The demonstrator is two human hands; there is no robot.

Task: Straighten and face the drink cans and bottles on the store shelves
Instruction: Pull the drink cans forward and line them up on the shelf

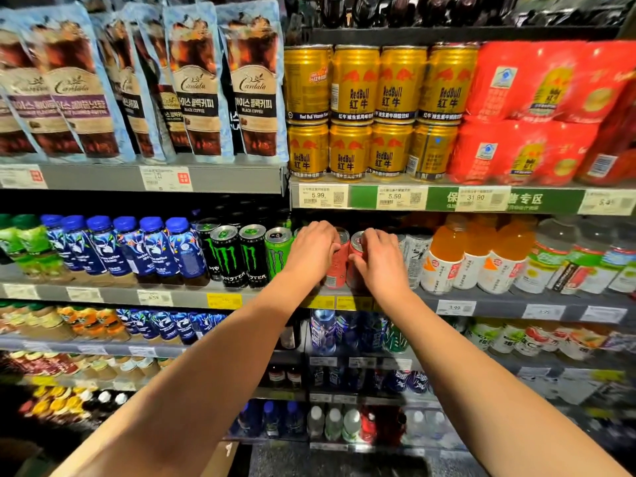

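Observation:
Two pink-red cans stand side by side on the middle shelf. My left hand wraps the left pink can, fingers curled over its top and side. My right hand grips the right pink can from its right side. Both cans stand upright at the shelf's front edge. To their left stand a light green Monster can and black Monster cans. A white can stands just right of my right hand.
Orange drink bottles and clear bottles fill the shelf to the right, blue-capped bottles to the left. Gold Red Bull cans and red packs sit on the shelf above, coffee pouches upper left. Lower shelves hold more bottles.

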